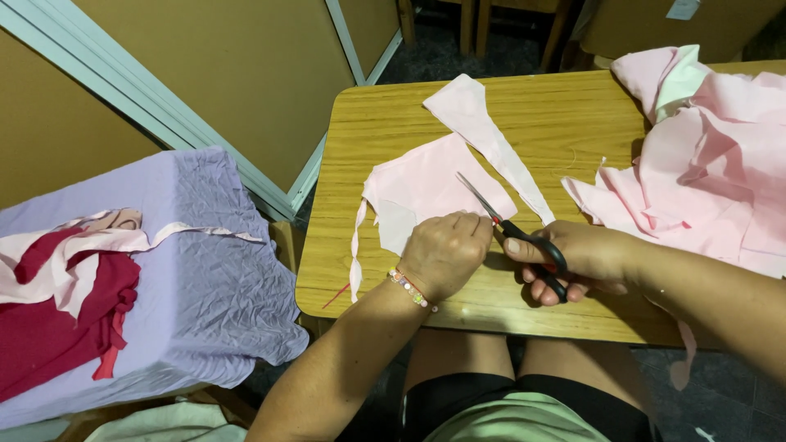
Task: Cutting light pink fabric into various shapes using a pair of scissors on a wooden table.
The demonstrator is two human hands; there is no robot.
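**Cutting pink cloth at the near edge of the desk**

The left hand (pixel 446 250) lay knuckles up, fingers curled and pressed together on the flat piece of pale pink fabric (pixel 430 187), pinning its near-right corner to the wooden desk (pixel 565 115). A beaded bracelet (pixel 409 288) sat on that wrist. The right hand (pixel 585 260) was clamped through the black handles of the steel scissors (pixel 512 229); the blades looked nearly closed, tips pointing toward the far left, resting on the same fabric just beside the left knuckles.

A long tapered strip of pink fabric (pixel 491 135) ran from the far edge toward the scissors. A crumpled heap of pink cloth (pixel 712 164) covered the right edge. Off the desk to the left, a box draped in lilac cloth (pixel 205 245) carried dark red and pink scraps (pixel 57 311).

Risks, as judged: the blades sat very close to the left fingers, so a quick closing stroke could nick them. The fabric was held at one corner only; its free left side could shift or bunch and pull the cut off line.
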